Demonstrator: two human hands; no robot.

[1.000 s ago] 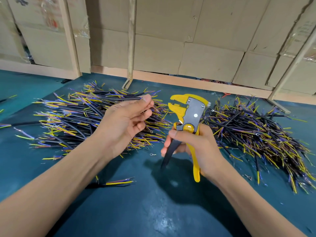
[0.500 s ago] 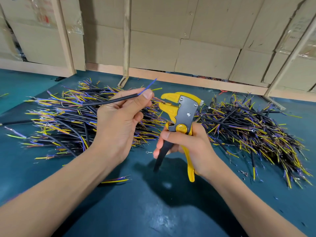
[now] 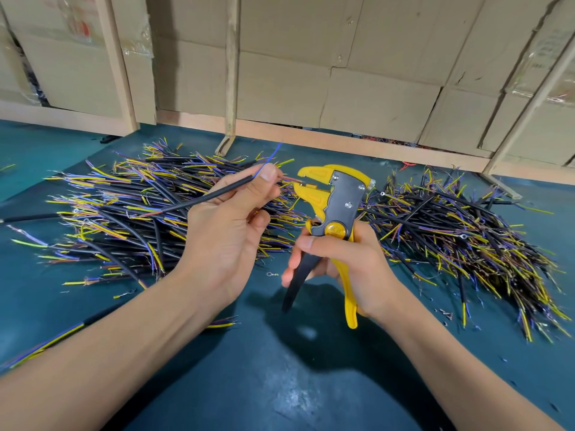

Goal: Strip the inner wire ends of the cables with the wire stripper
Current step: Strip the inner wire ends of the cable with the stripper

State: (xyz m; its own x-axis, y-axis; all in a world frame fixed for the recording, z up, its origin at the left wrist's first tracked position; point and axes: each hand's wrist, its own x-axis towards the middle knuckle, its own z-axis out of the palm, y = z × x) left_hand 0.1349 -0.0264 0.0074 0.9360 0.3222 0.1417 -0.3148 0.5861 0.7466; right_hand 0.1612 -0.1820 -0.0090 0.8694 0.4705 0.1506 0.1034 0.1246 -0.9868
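Teal mat (image 3: 311, 384); black cable (image 3: 211, 195), blue inner wire (image 3: 273, 154) splayed.

A teal mat (image 3: 311, 393) is spread over the work surface. Behind its far edge, stacked cardboard boxes (image 3: 373, 88) are seen, fronted by pale wooden slats (image 3: 231, 70). Small metal ring terminals (image 3: 273, 274) are scattered on the mat.

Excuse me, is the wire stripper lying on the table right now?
No, the right hand grips the wire stripper by its handles and holds it upright above the table.
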